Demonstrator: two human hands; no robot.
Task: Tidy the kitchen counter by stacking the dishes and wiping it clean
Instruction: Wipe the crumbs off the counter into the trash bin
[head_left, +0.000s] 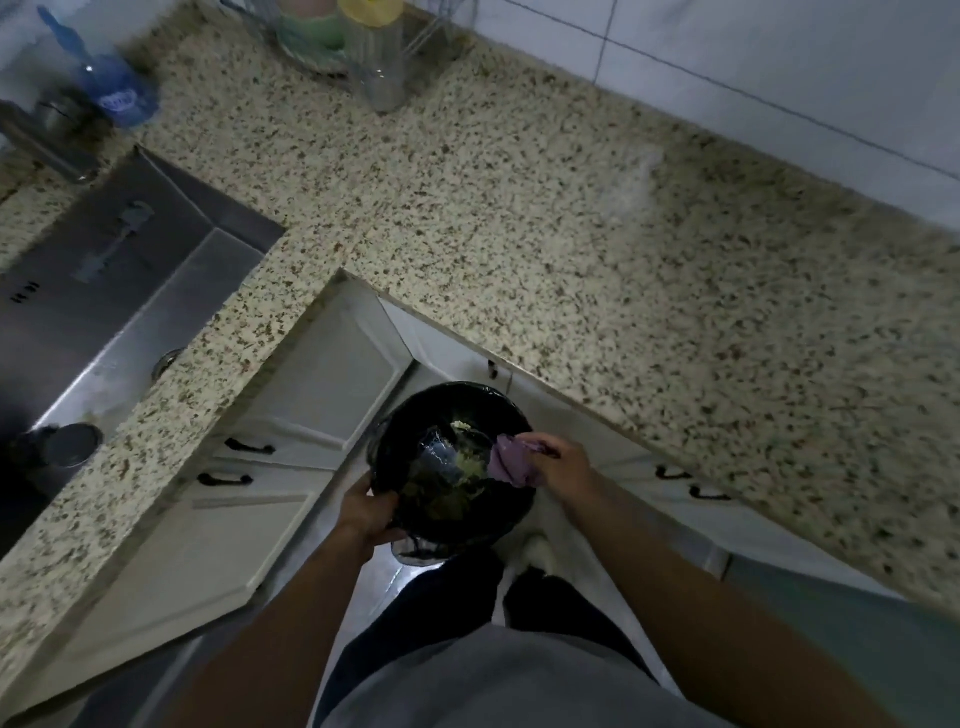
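A small bin lined with a black bag (415, 415) is held below the corner of the speckled counter (519, 218), with food scraps inside. My left hand (366, 512) grips the bin's near rim. Over the bin's right rim, my right hand (558, 460) holds a bunched purple cloth (506, 460). Stacked dishes in a wire rack (317, 36) stand at the back of the counter.
A steel sink (130, 291) with a tap (47, 140) lies at the left, and a blue bottle (111, 88) stands behind it. White cabinet doors with black handles (249, 447) run under the counter. A clear container with a yellow lid (379, 57) stands by the rack.
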